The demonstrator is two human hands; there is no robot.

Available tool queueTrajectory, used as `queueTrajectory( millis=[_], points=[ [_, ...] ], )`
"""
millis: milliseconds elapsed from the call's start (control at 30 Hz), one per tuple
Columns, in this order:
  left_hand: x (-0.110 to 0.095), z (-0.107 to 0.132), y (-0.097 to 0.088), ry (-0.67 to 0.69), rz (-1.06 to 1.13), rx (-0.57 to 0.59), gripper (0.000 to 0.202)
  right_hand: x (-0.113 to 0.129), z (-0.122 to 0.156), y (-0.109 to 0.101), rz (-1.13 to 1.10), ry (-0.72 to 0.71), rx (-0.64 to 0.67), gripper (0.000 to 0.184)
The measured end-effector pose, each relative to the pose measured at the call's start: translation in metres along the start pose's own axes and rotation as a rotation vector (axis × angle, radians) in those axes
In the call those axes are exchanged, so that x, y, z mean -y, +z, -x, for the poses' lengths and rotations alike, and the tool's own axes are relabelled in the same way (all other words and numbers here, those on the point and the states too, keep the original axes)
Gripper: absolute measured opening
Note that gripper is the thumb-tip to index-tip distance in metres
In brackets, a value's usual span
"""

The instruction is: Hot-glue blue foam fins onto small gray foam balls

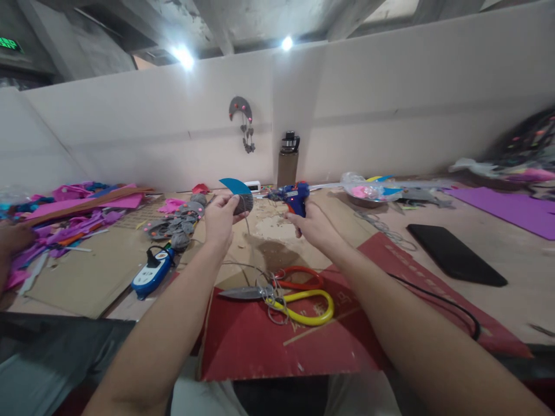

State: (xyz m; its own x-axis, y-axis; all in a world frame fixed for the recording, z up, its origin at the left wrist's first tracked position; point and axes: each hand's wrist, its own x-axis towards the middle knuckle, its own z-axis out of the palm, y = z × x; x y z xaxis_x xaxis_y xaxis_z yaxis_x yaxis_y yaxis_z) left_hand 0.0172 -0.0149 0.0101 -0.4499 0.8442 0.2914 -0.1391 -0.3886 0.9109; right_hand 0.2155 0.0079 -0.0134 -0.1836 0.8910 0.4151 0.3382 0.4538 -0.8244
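Observation:
My left hand (pixel 221 216) is closed around a curved piece, blue on one side and grey on the other (pixel 238 193), held up above the table with a thin wire hanging from it. My right hand (pixel 313 222) grips a blue glue gun (pixel 298 199), its nozzle pointing left toward the piece, a short gap apart. Below the hands, scissors with one yellow and one red handle (pixel 299 300) lie on a red cardboard sheet (pixel 260 341), beside loose wire loops (pixel 269 289).
A blue-white power strip (pixel 152 271) lies at left near grey felt pieces (pixel 176 225). Pink and purple scraps (pixel 73 214) pile at far left beside another person's hand (pixel 13 237). A black flat object (pixel 455 254), a purple sheet (pixel 515 211) and a bottle (pixel 288 159) stand right and back.

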Motion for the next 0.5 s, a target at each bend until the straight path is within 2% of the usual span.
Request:
queueTrajectory(
  millis=[67,133,200,267,300,333,400,500],
  points=[
    [0.001,0.001,0.001,-0.006,-0.004,0.019,0.026,-0.007,-0.003,-0.002,-0.037,0.241,0.101,0.009],
    [0.003,0.002,0.002,0.011,-0.03,0.036,0.028,-0.012,-0.005,-0.009,0.097,0.365,0.179,0.009],
    [0.004,0.003,0.004,0.047,-0.072,0.038,0.029,-0.015,-0.006,-0.017,0.344,0.322,0.134,0.019],
    [0.004,0.006,0.006,0.097,-0.13,0.045,0.028,-0.013,-0.006,-0.022,0.517,0.199,-0.019,0.024],
    [0.004,0.008,0.007,0.125,-0.163,0.052,0.027,-0.011,-0.005,-0.021,0.521,0.135,-0.095,0.023],
    [0.003,0.011,0.008,0.157,-0.199,0.063,0.025,-0.007,-0.004,-0.018,0.471,0.09,-0.142,0.02],
    [0.002,0.016,0.011,0.229,-0.273,0.089,0.019,0.003,-0.001,-0.003,0.203,0.041,-0.13,0.014],
    [-0.001,0.024,0.014,0.335,-0.4,0.12,0.013,0.019,0.006,0.025,-0.333,0.156,0.022,0.029]
  ],
)
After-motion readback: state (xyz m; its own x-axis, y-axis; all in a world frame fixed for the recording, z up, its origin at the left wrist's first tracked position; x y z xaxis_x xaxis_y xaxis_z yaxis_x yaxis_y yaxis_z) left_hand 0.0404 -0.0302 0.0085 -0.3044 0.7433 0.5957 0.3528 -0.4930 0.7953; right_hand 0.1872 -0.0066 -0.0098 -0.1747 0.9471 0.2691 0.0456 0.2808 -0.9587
